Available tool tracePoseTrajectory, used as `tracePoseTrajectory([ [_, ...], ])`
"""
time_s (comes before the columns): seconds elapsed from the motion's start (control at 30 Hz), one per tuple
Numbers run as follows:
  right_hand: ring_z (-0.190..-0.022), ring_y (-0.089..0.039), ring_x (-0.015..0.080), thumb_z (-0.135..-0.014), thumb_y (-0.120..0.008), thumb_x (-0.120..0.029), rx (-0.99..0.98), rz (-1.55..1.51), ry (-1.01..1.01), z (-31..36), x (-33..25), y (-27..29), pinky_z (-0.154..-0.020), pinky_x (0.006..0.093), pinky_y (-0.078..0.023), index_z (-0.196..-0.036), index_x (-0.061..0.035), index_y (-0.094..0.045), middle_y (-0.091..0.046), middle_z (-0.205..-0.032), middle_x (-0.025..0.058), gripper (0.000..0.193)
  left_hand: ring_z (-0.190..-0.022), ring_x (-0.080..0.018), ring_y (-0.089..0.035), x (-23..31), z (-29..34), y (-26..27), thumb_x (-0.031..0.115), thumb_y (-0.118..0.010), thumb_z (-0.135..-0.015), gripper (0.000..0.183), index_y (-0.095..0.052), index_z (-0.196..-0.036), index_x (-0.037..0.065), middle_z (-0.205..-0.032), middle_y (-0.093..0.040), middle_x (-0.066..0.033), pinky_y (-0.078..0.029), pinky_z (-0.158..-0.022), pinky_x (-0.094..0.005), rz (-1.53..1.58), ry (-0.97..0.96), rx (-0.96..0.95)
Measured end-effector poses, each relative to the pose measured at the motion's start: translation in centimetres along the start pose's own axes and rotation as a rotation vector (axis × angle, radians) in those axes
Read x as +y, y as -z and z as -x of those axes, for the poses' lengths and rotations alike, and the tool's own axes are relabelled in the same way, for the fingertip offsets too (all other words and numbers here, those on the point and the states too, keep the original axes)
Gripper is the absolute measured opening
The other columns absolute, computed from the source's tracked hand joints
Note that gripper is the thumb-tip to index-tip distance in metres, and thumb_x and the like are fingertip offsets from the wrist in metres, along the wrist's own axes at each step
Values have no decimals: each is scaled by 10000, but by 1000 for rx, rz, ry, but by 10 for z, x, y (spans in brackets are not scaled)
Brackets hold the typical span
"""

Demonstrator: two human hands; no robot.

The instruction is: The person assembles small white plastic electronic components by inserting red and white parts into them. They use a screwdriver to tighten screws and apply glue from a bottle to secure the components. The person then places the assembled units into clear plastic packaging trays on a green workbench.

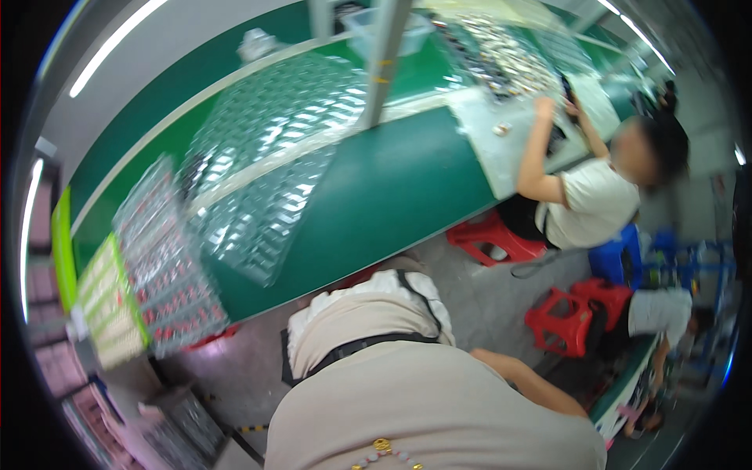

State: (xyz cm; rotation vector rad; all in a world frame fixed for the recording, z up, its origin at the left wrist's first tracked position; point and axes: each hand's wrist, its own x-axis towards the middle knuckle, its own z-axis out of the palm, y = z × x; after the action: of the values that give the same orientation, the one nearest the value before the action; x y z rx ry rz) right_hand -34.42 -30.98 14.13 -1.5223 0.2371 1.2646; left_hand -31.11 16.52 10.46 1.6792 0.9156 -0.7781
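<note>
Neither of my hands shows. Only my bare right forearm [533,382] is visible, bent beside my beige shirt [407,399], and its hand is hidden behind my body. In front of me stands a long green worktable [392,184]. Large clear plastic trays with moulded pockets [274,117] lie over its left half. Further left sits a clear tray holding small reddish parts [176,290]. Beside that is a yellow-green-edged tray with cream-coloured contents [113,305].
To the right a co-worker [591,196] sits on a red stool [497,239], both hands over a pale mat [489,141]. Many small parts [505,59] lie beyond. A grey post [384,66] rises from the table. Red stools [558,321] and another seated person [658,317] are behind right.
</note>
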Motion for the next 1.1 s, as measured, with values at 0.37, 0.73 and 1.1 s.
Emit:
tracePoseTrajectory([
  [0.37,-910,-614,172,-797,-581,-107,52,-209,44,-9,30,-12,-815,292,-481,-1078,35,-597,-660,-990,131,315,-827,-107,-572,12,-34,-2,142,-617,-858,189,-626,-996,12,-877,-637,-40,-457,-763,-264,-114,-28,-76],
  [0.73,-757,-568,94,-871,-556,-135,401,-170,-46,-11,-35,24,-691,248,-465,-918,11,-624,-637,-828,46,168,-826,-98,-561,-9,-1,-8,108,-601,-868,161,-618,-995,10,-888,-618,-38,-449,-756,-245,147,-137,101],
  [1.1,-1012,-501,252,-718,-727,-148,1181,220,434,-54,-116,-3,-801,347,-437,-1124,7,-522,-521,-1119,152,481,-837,-138,-538,123,51,-47,46,-697,-734,176,-638,-896,13,-858,-605,-62,-423,-745,-246,-342,-832,-19],
])
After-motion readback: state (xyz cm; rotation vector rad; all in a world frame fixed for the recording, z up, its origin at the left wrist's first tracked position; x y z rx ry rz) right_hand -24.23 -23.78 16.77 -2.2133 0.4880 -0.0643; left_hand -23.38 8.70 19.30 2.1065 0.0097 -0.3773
